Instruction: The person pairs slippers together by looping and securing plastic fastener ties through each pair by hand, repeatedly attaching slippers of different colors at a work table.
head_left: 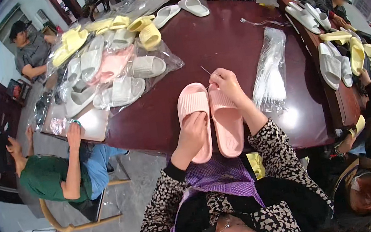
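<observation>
Two pink slide slippers lie side by side at the table's near edge, soles down, toes pointing away from me. My left hand (192, 136) has its fingers tucked into the foot opening of the left slipper (194, 99), gripping its ribbed strap. At the toe of the right slipper (228, 129), my right hand (227, 85) pinches a thin tie (205, 70) whose end sticks up to the left. Where the tie runs between the slippers is hidden by my fingers. A clear bag of white plastic ties (272, 70) lies to the right of my right hand.
Grey, yellow and pink slippers (114, 66) lie in clear plastic on the dark red table (211, 31) at the far left. More grey and yellow slippers (330, 65) line the raised right side. A person in green (54, 175) sits at left; others sit around the far side.
</observation>
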`<state>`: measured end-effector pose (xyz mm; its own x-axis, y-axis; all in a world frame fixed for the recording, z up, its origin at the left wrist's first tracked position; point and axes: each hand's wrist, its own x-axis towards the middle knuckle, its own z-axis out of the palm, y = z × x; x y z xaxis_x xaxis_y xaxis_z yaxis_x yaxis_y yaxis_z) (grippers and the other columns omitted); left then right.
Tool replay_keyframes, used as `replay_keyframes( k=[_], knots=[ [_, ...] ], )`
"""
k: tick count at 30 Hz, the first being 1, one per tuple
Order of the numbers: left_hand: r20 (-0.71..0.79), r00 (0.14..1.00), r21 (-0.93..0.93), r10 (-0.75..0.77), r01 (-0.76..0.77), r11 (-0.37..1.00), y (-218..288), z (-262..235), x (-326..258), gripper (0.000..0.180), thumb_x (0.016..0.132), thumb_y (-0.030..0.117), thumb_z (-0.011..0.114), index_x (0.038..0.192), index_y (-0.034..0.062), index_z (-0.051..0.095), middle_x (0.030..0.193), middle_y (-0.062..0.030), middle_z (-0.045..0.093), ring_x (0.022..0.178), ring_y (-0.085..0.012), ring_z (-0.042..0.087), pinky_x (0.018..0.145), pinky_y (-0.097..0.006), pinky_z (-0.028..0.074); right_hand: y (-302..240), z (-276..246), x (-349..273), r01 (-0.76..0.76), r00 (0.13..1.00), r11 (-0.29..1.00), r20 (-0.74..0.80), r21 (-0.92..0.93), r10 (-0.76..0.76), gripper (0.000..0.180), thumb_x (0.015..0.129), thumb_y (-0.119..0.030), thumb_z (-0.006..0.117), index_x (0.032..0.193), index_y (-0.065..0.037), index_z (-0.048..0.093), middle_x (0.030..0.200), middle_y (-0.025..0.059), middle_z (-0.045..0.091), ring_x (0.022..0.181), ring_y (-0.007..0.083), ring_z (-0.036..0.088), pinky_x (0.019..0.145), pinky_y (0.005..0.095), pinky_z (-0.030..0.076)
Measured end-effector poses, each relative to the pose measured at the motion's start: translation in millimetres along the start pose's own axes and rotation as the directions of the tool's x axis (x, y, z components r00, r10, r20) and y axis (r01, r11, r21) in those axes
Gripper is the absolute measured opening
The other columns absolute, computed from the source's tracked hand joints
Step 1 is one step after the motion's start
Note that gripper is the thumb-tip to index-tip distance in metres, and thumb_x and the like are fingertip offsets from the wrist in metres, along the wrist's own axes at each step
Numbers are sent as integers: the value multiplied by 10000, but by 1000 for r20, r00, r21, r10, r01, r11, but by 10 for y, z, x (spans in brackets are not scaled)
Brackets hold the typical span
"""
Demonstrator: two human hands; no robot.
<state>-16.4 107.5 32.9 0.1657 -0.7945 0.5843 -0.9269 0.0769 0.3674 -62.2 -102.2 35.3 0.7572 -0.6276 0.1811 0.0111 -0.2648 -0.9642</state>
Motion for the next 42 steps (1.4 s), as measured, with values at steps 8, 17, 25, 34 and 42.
replay_keyframes(
  k=[8, 17, 25, 34, 42],
  knots=[
    [-192, 951, -398, -244, 152, 905, -200, -43, 748, 172, 831, 37, 542, 984, -27, 590, 907, -189, 620, 822, -333, 618, 700, -352, 493, -12, 0, -104, 171, 979, 978, -132, 122, -155, 128, 899, -41, 518, 819, 22, 597, 741, 39, 599, 681, 95, 566, 644, 229, 470],
    [290, 858, -597, -425, 509, 620, -641, 529, 1172, 158, 830, 65, 586, 945, -38, 621, 802, -65, 648, 672, -106, 595, 588, -219, 463, 76, -61, -82, 149, 973, 974, -200, 173, -113, 105, 891, -51, 532, 860, 18, 606, 750, 46, 608, 718, 95, 564, 657, 242, 462],
    [372, 743, -815, -557, 549, 187, -641, 498, 1090, 63, 854, 74, 600, 859, 24, 637, 639, 47, 531, 510, -4, 427, 451, -149, 327, -73, -50, -161, 72, 971, 964, -238, 258, -9, 104, 896, -56, 535, 907, -6, 625, 757, 0, 598, 691, 66, 543, 623, 205, 450],
    [356, 777, -914, -518, 405, -21, -744, 472, 1017, 56, 864, 59, 586, 865, 17, 623, 603, 49, 495, 476, -9, 386, 420, -160, 297, -63, 23, -194, 184, 953, 955, -195, -232, -231, 74, 831, -48, 592, 860, -5, 645, 695, 42, 616, 657, 99, 549, 589, 242, 440],
    [364, 785, -916, -501, 400, -38, -769, 490, 1051, 52, 867, 57, 573, 874, 17, 605, 598, 50, 475, 481, -11, 384, 421, -157, 300, -139, -16, -203, 112, 967, 956, -190, -273, -168, 57, 790, -39, 596, 796, -5, 641, 700, 80, 632, 653, 137, 577, 599, 262, 455]
  ],
)
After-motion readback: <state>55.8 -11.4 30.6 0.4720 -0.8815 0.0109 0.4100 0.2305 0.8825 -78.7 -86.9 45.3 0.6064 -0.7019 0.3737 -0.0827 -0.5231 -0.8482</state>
